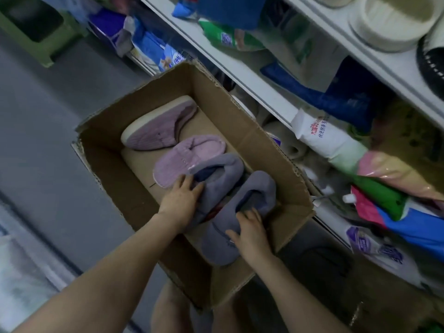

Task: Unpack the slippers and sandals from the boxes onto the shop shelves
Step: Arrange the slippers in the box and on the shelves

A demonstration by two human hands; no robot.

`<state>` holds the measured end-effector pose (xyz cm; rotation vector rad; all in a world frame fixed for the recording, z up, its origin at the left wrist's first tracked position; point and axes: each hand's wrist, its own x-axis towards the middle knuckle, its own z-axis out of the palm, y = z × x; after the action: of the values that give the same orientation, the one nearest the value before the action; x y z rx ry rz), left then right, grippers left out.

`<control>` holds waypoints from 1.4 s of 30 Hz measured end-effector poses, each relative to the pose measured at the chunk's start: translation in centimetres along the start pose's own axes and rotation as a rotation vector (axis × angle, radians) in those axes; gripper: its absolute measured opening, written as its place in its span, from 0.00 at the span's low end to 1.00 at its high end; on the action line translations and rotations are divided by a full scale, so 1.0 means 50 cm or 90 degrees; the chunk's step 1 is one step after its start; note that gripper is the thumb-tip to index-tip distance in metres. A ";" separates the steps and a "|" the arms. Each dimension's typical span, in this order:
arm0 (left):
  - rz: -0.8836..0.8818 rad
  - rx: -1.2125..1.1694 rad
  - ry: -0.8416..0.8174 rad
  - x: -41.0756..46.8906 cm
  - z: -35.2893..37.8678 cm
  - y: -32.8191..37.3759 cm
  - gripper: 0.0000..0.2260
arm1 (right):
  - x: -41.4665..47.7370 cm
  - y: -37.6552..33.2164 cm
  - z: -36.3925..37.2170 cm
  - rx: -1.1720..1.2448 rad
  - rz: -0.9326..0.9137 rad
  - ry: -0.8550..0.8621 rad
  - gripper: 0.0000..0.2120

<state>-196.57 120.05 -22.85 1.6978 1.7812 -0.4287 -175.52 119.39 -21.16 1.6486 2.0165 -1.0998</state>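
Open cardboard box (pixel 108 164) on the floor beside the shelves. Two lilac slippers (pixel 187 159) lie at its far left, uppers ribbed, soles pale.

Left hand (pixel 182 195): fingers bent down over the edge of the left grey slipper (pixel 225 171), thumb on its fleece. This looks to us like a grip, though the fingertips are hidden.

Right hand (pixel 252 233): fingers hooked into the mouth of the right grey slipper (pixel 262 186), thumb across the upper. Both grey slippers are inside the box.

We judge them light, soft and squashy, not fragile. The plush may slide, so the collar or heel rim is the surest hold. One hand should carry each.

The shelves (pixel 252 85) to the right are crowded with packets, and more slippers sit on the top tier.
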 end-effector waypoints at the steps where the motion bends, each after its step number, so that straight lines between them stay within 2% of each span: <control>1: -0.005 -0.003 -0.014 0.019 0.000 0.000 0.26 | -0.010 0.000 -0.004 0.003 -0.014 0.006 0.19; 5: 0.024 -0.017 0.008 0.050 -0.027 -0.016 0.16 | -0.037 -0.010 -0.024 -0.010 -0.087 0.069 0.18; 7: 0.035 -0.051 0.081 0.033 -0.049 -0.030 0.13 | -0.026 -0.021 -0.037 -0.024 -0.121 0.107 0.16; 10: -0.011 -0.089 0.227 0.009 -0.088 -0.056 0.12 | 0.022 -0.046 -0.054 -0.035 -0.163 0.138 0.13; 13: -0.067 -0.078 0.219 0.024 -0.103 -0.080 0.16 | 0.082 -0.065 -0.044 -0.033 -0.176 0.150 0.18; 15: -0.073 -0.127 0.209 0.036 -0.088 -0.085 0.25 | 0.107 -0.069 -0.034 -0.009 -0.115 0.161 0.28; 17: -0.077 -0.250 0.263 0.037 -0.068 -0.084 0.38 | 0.116 -0.063 -0.029 0.008 0.000 0.172 0.37; 19: -0.154 -0.392 0.281 0.040 -0.044 -0.085 0.44 | 0.120 -0.047 -0.018 0.056 0.074 0.145 0.42; 22: -0.269 -0.604 0.152 0.054 -0.001 -0.087 0.35 | 0.122 -0.022 0.001 0.237 0.144 0.055 0.47; 24: -0.261 -0.708 0.118 0.053 0.017 -0.091 0.32 | 0.128 -0.005 0.002 0.344 0.189 -0.004 0.54; 26: -0.242 -0.770 0.114 0.053 0.024 -0.103 0.35 | 0.134 0.008 -0.006 0.409 0.187 -0.050 0.56; 28: -0.203 -0.827 0.094 0.048 0.014 -0.105 0.39 | 0.131 0.021 -0.020 0.509 0.167 -0.071 0.49; 30: -0.161 -0.828 0.098 0.040 -0.007 -0.092 0.38 | 0.116 0.031 -0.041 0.564 0.138 -0.089 0.31; 31: -0.150 -0.819 0.114 0.038 -0.014 -0.086 0.37 | 0.109 0.036 -0.049 0.581 0.122 -0.091 0.27; 34: -0.194 -0.800 0.183 0.022 -0.045 -0.059 0.32 | 0.077 0.045 -0.075 0.635 0.093 -0.079 0.29; 37: -0.243 -0.820 0.204 -0.022 -0.069 -0.042 0.28 | 0.038 0.053 -0.105 0.658 0.067 -0.082 0.30; 42: -0.227 -0.915 0.214 -0.156 -0.101 0.002 0.27 | -0.041 0.066 -0.145 0.614 0.018 -0.016 0.29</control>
<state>-197.80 117.25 -14.10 0.4246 1.7964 0.8856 -170.24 123.34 -16.21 1.9940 1.4793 -2.2799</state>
